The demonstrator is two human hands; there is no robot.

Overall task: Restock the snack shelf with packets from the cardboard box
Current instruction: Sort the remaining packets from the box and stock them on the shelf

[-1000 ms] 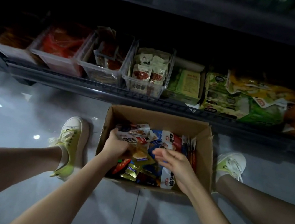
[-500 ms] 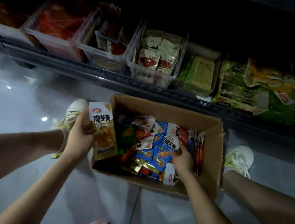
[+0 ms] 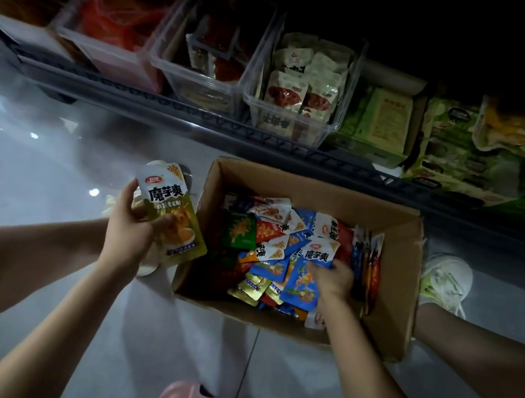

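While L hand [image 3: 130,234] grips a yellow pkt [image 3: 170,214] just left of the cardboard box [image 3: 396,273], R hand [image 3: 334,278] inside it pinches a blue pkt [image 3: 303,280].

Open-topped box [image 3: 397,256], bins [image 3: 335,126] seemingly crammed

Left hand [image 3: 130,232], right hand [image 3: 333,278], forearms [image 3: 62,304] and shins [image 3: 488,358] are bare; right sneaker [image 3: 445,281] at three o'clock and left sneaker [image 3: 148,264] at nine o'clock, partly hidden, are pale lace-ups with yellow-green trim.
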